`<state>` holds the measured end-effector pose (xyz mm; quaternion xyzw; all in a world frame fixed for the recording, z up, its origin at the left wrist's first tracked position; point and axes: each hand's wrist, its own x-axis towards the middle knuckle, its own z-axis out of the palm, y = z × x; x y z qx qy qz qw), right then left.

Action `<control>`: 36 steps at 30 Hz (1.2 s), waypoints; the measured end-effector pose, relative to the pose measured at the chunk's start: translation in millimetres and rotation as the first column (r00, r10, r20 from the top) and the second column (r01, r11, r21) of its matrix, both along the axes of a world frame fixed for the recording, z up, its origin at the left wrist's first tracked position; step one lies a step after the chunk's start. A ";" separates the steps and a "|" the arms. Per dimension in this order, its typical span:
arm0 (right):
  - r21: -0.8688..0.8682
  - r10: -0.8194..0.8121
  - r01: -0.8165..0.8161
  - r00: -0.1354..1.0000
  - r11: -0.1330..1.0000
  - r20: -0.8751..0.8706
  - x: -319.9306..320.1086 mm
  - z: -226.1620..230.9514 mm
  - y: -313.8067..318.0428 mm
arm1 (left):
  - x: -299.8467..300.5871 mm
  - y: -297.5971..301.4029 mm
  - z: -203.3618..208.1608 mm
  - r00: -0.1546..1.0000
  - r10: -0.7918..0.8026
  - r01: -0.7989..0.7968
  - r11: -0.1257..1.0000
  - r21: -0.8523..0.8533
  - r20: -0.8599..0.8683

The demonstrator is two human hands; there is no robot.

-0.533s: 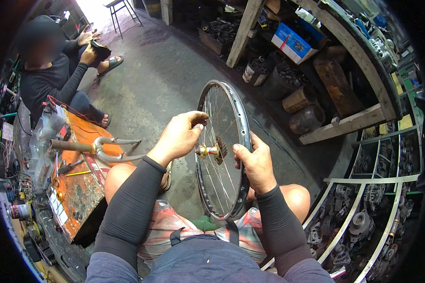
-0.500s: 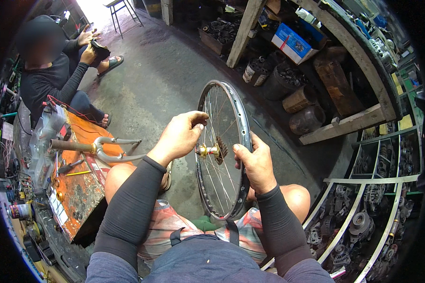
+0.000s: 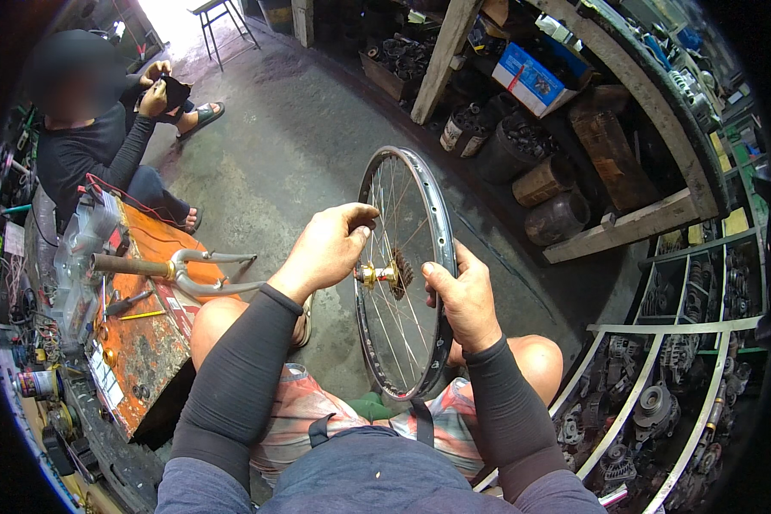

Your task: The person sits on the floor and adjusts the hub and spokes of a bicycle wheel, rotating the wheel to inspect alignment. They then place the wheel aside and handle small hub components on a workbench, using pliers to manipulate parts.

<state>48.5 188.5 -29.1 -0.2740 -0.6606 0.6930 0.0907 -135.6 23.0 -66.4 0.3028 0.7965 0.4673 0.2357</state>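
Observation:
A bicycle wheel (image 3: pixel 439 210) stands upright between my knees, its black rim laced with thin spokes. My right hand (image 3: pixel 467 295) is wrapped round the rim's right side, thumb on the near face. On the other side, my left hand (image 3: pixel 325 250) is closed, with thumb and fingertips at a spoke by the rim; the exact contact is partly hidden. A gold hub (image 3: pixel 375 273) sits at the wheel's centre, with a dark cassette (image 3: pixel 402 274) of sprockets on its right. To the left, a silver bicycle fork (image 3: pixel 180 267) lies across a worn orange box.
The orange box (image 3: pixel 150 321) by my left knee holds tools and a yellow pencil-like stick. Beyond it sits another person (image 3: pixel 86 158) handling a dark object. Metal racks (image 3: pixel 660 329) of parts stand close on my right, with a wooden shelf (image 3: pixel 634 224) ahead of them.
My hands and the wheel stay practically still. The other person's hands have come together over the dark object, and that person's head has shifted slightly.

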 end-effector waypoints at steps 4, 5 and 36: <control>0.003 -0.007 0.007 1.000 1.000 -0.011 -0.1 1.8 -0.8 | 1.2 0.9 1.6 1.000 -0.008 0.008 1.000 -0.013 0.004; 0.003 -0.007 0.007 1.000 1.000 -0.013 0.0 0.4 -0.5 | 1.7 1.3 1.8 1.000 -0.009 0.009 1.000 -0.016 0.007; -0.077 0.049 -0.054 0.997 0.996 -0.066 1.7 -8.4 3.7 | 6.8 3.2 6.0 0.998 -0.041 0.042 0.999 -0.019 0.037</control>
